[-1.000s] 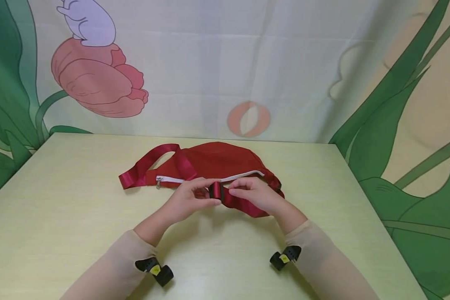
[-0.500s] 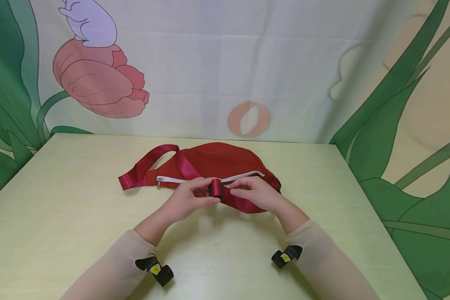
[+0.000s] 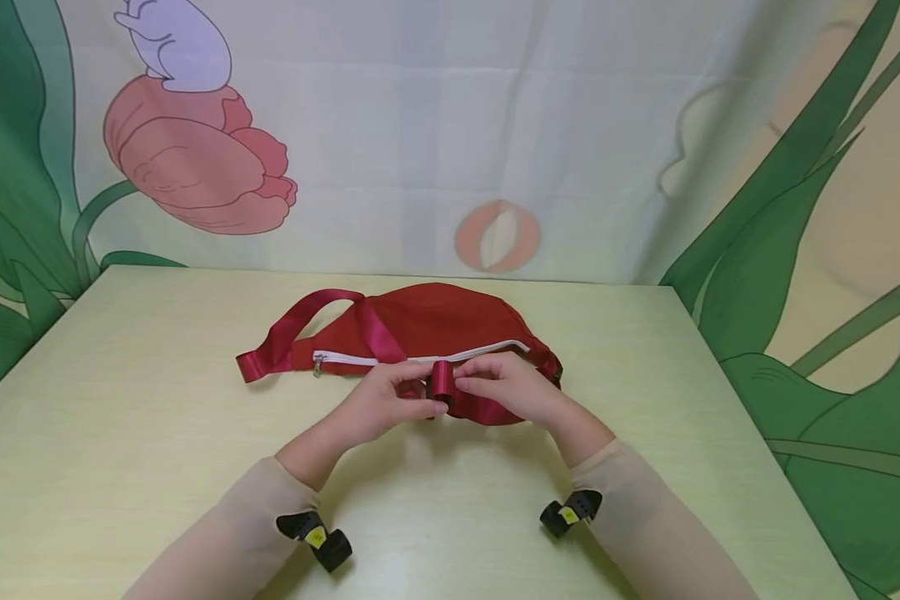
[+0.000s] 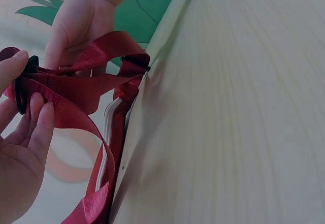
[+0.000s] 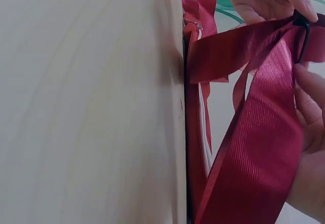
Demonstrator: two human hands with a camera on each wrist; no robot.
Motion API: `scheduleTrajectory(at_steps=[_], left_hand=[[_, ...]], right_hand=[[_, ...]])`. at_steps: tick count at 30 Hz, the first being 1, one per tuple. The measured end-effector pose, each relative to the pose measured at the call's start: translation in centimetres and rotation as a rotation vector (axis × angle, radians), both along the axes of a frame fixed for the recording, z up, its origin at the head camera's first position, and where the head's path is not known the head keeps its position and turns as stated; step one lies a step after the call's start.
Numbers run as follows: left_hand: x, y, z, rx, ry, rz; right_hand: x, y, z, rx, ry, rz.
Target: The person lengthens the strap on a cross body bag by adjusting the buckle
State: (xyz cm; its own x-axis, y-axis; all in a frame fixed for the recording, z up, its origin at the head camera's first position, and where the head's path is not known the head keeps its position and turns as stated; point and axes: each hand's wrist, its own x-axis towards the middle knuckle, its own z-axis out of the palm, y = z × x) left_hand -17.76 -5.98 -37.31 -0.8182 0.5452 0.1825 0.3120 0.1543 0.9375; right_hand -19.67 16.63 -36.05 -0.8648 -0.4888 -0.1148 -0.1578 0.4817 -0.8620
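A red waist bag [image 3: 442, 321] with a white zipper [image 3: 487, 352] lies at the back of the table. Just in front of it, both hands hold its dark red strap [image 5: 259, 127] above the tabletop. My left hand [image 3: 378, 404] pinches a black slide buckle [image 5: 304, 38] between thumb and fingers. A short loop of strap [image 3: 442, 380] bulges out of that buckle and hides most of it in the head view. Right beside it, my right hand [image 3: 513, 387] pinches the strap with thumb and forefinger. Its other fingers are partly hidden behind the webbing.
More strap [image 3: 270, 354] curls off the bag's left end and crosses its front. A second black buckle [image 4: 134, 64] sits at the strap's end on the bag. The pale wooden table [image 3: 157, 417] meets a printed cloth backdrop [image 3: 390, 167].
The strap loop at the buckle has bulged further out, covering more of the black frame. My left hand has shifted slightly right, while the right hand has hardly moved.
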Motion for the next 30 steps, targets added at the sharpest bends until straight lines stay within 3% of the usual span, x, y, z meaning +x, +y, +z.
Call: scheduleTrajectory(at_steps=[8, 13, 23, 30], left_hand=[[-0.26, -0.57, 0.05, -0.043, -0.098, 0.101], [-0.31, -0.28, 0.12, -0.056, -0.112, 0.102], [-0.06, 0.22, 0.21, 0.012, -0.111, 0.046], [-0.05, -0.4, 0.42, 0.004, -0.141, 0.103]], right_hand=[[-0.31, 0.66, -0.24, 0.021, 0.007, 0.018], [-0.42, 0.55, -0.24, -0.017, 0.008, 0.039], [-0.44, 0.22, -0.19, -0.074, 0.018, 0.046], [-0.47, 0.98, -0.16, -0.013, 0.033, -0.026]])
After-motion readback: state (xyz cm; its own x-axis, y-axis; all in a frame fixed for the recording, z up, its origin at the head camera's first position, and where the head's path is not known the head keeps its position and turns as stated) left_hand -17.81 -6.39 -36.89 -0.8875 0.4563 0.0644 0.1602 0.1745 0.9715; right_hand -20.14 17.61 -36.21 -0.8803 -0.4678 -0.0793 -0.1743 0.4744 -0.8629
